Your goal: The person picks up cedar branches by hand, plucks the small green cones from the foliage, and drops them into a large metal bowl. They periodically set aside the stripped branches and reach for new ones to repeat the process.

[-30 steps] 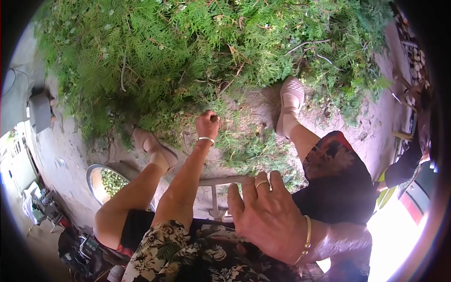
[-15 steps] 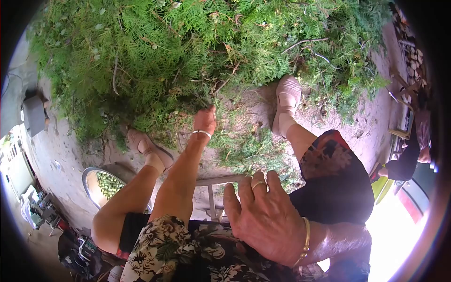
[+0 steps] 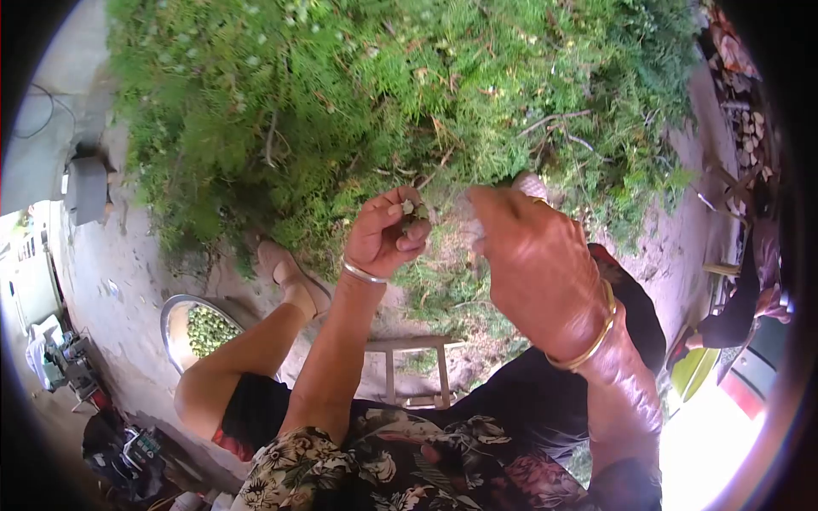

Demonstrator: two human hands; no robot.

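My left hand (image 3: 379, 237), a silver bangle at its wrist, is raised in front of the heap of green conifer branches (image 3: 341, 94). Its thumb and fingers close on a small pale-green cone (image 3: 407, 207). To the right is my right hand (image 3: 545, 272), back upward, with a gold bracelet. Its fingers point toward the left hand and are smeared by motion, so I cannot tell what they hold. A wide metal basin (image 3: 176, 322) by my left knee contains a pile of small green cones (image 3: 210, 331).
Loose sprigs (image 3: 447, 294) lie on the ground between my feet, near a low wooden frame (image 3: 416, 345). On the right are another person's legs (image 3: 733, 311) and stacked firewood (image 3: 751, 136). A grey box-like object (image 3: 87, 189) stands at the left.
My left hand has come up from the branches with a cone between its fingers. My right hand has lifted off my lap and moved forward, close to the left hand.
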